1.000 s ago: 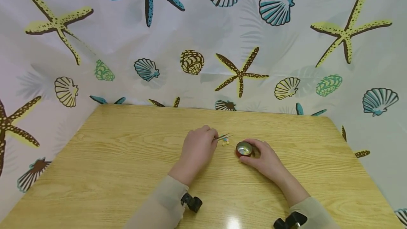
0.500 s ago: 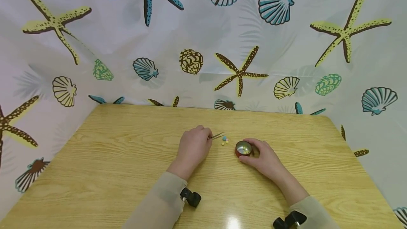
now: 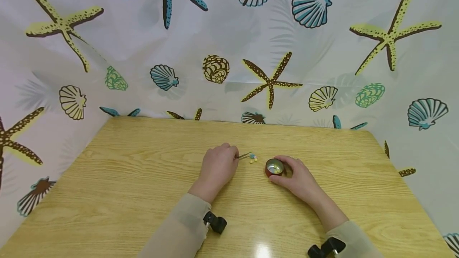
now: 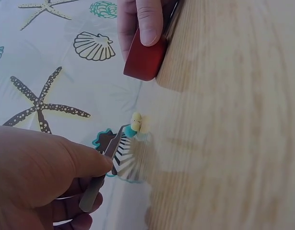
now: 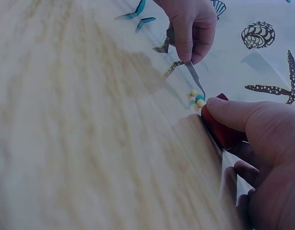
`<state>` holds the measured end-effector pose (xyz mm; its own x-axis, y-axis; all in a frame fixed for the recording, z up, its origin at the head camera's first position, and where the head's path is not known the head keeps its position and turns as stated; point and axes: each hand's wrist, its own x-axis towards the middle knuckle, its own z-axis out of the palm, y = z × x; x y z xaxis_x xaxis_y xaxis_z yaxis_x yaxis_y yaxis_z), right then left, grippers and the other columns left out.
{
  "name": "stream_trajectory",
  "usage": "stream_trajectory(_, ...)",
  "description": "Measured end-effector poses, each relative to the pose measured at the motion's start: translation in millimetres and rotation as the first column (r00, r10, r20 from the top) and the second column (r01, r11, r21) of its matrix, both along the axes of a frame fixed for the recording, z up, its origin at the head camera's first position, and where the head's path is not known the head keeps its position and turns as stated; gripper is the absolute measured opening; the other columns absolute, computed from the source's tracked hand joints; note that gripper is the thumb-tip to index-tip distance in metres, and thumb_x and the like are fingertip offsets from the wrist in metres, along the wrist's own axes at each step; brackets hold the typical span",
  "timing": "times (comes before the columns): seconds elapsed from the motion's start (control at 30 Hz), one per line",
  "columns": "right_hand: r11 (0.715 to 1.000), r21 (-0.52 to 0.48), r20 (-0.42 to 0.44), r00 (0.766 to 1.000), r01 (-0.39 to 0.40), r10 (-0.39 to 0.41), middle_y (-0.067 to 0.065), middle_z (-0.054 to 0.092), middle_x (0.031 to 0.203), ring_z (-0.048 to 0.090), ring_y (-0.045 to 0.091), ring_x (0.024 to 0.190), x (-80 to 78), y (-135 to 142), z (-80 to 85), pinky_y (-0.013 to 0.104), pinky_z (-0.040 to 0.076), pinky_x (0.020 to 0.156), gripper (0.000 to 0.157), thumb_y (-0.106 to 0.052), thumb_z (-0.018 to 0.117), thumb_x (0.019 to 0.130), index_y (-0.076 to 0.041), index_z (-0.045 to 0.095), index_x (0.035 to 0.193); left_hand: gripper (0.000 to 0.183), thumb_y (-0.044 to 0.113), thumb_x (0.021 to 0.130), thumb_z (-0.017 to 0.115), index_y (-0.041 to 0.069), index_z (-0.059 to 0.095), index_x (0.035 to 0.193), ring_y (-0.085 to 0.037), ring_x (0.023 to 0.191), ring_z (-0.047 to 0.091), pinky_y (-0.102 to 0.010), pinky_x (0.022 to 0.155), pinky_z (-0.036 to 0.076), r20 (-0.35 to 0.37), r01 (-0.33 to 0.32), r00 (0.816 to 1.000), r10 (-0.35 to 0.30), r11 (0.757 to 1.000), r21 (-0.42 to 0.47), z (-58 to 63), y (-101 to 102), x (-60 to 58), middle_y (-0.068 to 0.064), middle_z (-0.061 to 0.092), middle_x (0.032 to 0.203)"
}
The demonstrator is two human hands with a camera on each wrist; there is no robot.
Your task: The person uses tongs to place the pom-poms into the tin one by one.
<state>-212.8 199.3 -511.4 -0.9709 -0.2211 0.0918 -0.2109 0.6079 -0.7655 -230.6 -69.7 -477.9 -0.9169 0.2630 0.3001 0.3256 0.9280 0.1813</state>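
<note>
Behind a wood-grain tabletop (image 3: 143, 154) hangs a pale cloth (image 3: 193, 43) printed with starfish, shells and faint fronds, while a bright patch of light shines on the wood near the front. Both forearms reach in from the near side in beige sleeves (image 3: 175, 226), each with a black device (image 3: 216, 223) at the wrist. The left hand (image 3: 218, 166) pinches a pair of metal tweezers (image 4: 116, 145) between thumb and fingers, the bent tips right at a blue bead (image 4: 130, 131) on the table; whether they grip it or only touch it, I cannot tell. Two yellow beads (image 3: 253, 161) and a pale pinkish one lie close around the blue one. Just to the right, the right hand (image 3: 299, 178) holds a small red tin (image 3: 274, 174) upright on the wood, thumb on the near side and fingers on the far side. Its top is open, the inside is silvery, and some yellow pieces (image 3: 276, 168) lie at the bottom
</note>
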Motion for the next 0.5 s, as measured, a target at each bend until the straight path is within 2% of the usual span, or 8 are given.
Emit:
stream_trajectory(0.27,1.0,-0.006,0.005,1.0,0.005,-0.005,0.011,0.065,0.148,0.054,0.036,0.14,1.6,-0.6,0.6,0.063,0.039,0.119,0.067,-0.035,0.09,0.096,-0.013,0.063,0.153,0.006,0.018,0.103,0.083,0.013,0.084,0.105,-0.022,0.082,0.071,-0.042,0.074,0.058,0.016,0.006,1.0,-0.006,1.0,-0.016,1.9,0.5,1.2,-0.002,0.072,0.092)
stream_trajectory(0.5,1.0,-0.008,-0.004,1.0,-0.001,0.001,0.012,0.066,0.148,0.055,0.036,0.138,2.5,-1.4,2.8,0.064,0.04,0.118,0.065,-0.036,0.089,0.097,-0.012,0.064,0.152,0.007,0.019,0.103,0.083,0.013,0.084,0.106,-0.024,0.083,0.072,-0.045,0.078,0.06,0.0,-0.009,1.0,0.009,1.0,-0.019,4.7,-2.6,1.0,-0.003,0.072,0.093)
